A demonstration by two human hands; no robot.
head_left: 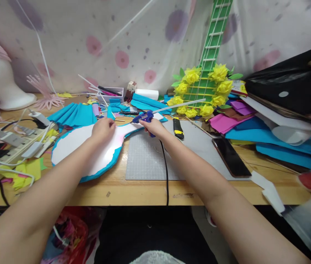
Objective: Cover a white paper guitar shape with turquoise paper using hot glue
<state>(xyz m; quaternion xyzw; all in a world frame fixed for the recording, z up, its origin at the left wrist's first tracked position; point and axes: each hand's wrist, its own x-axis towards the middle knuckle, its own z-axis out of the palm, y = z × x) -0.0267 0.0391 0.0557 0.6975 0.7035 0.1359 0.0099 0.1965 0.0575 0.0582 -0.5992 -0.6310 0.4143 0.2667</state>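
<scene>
A white guitar-shaped board (74, 146) with blue paper folded over its rim lies on the table, its narrow neck pointing right. My left hand (102, 130) is closed at the board's far edge, near where the body meets the neck; its fingertips are partly hidden. In my right hand (154, 126) is a blue hot glue gun (145, 116), held over the neck with its nozzle pointing left. A long translucent glue stick (180, 105) sticks out of the gun's back, and its black cord (166, 172) hangs over the table's front edge.
A grey cutting mat (149, 161) bears a yellow-black utility knife (177, 128) and a phone (231, 157). Behind stands a green paper guitar (209, 69) with yellow flowers. Coloured paper (254, 126) is piled right. Power strips and cables (9, 150) crowd the left. A person's blurred sleeve (309, 212) shows at right.
</scene>
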